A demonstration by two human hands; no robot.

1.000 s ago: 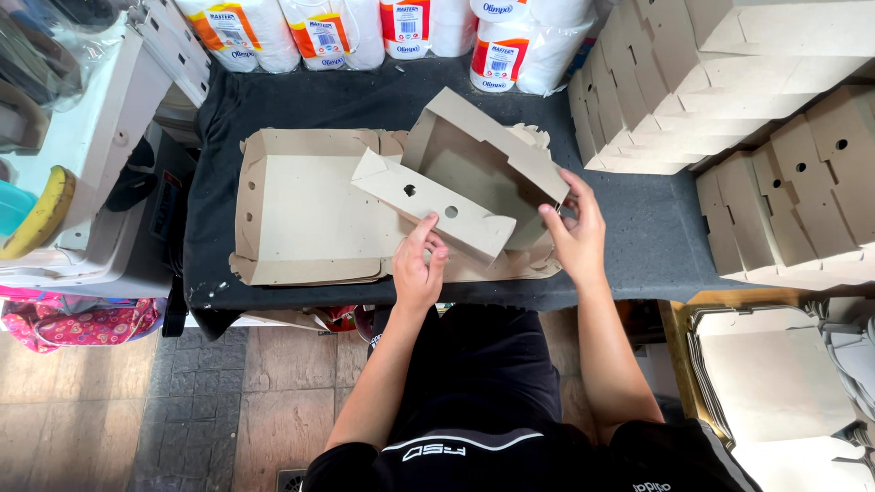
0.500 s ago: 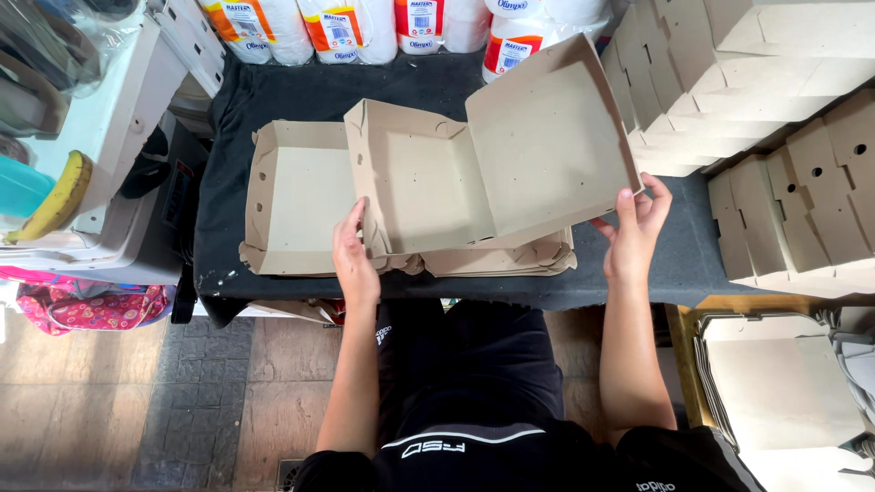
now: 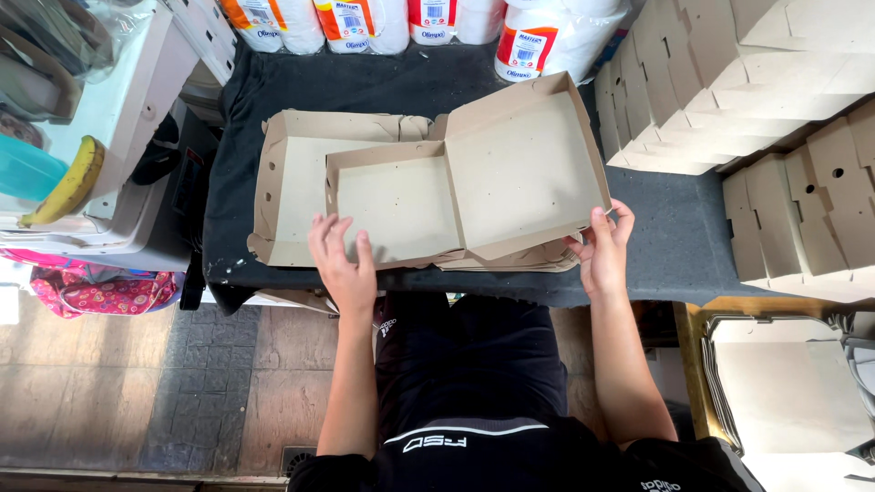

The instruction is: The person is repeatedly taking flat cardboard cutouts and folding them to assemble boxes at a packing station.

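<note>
Head view: left hand [image 3: 344, 260] covers the cardboard box [image 3: 465, 191] front edge.

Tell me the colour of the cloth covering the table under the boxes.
Black cloth, seen in the head view, the only one.

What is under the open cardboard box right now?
Under the open cardboard box lie flat cardboard blanks, edges showing beneath its front, and another opened box at its left. How many blanks is hidden.
</note>
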